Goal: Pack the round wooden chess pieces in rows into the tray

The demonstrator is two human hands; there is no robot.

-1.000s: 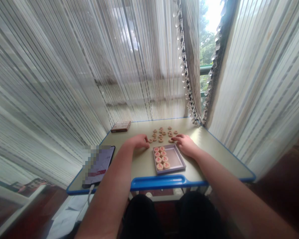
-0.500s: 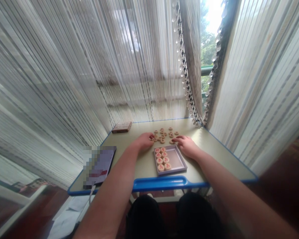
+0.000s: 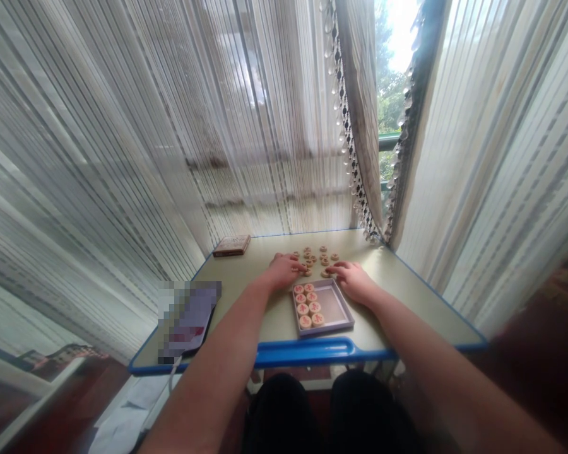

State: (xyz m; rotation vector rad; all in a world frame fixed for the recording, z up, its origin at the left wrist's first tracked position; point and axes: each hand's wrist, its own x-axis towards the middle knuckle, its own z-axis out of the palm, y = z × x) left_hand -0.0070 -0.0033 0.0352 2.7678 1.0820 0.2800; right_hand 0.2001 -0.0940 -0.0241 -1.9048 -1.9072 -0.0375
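Note:
Round wooden Chinese chess pieces (image 3: pixel 323 258) lie loosely scattered on the far half of the small table. My left hand (image 3: pixel 284 271) reaches over the left side of this group, fingers stretched out and spread across several pieces, partly hiding them. On the right, my right hand (image 3: pixel 354 281) has its fingers extended, with the fingertips at a single piece (image 3: pixel 325 273) near the tray. Between my forearms sits a shallow open box (image 3: pixel 334 309). Two columns of pieces with red characters (image 3: pixel 315 307) fill its left side, lying flat with faces up.
A closed brown box (image 3: pixel 231 244) lies at the table's far left corner. A tablet (image 3: pixel 194 315), partly pixelated, rests at the left edge with a white cable. The table (image 3: pixel 397 302) has a blue rim and a blue front groove. Striped curtains (image 3: pixel 265 126) hang behind.
My left hand has shifted right, from the outer left edge of the scattered pieces to over them. My right hand stays at the same piece. The view has tilted slightly.

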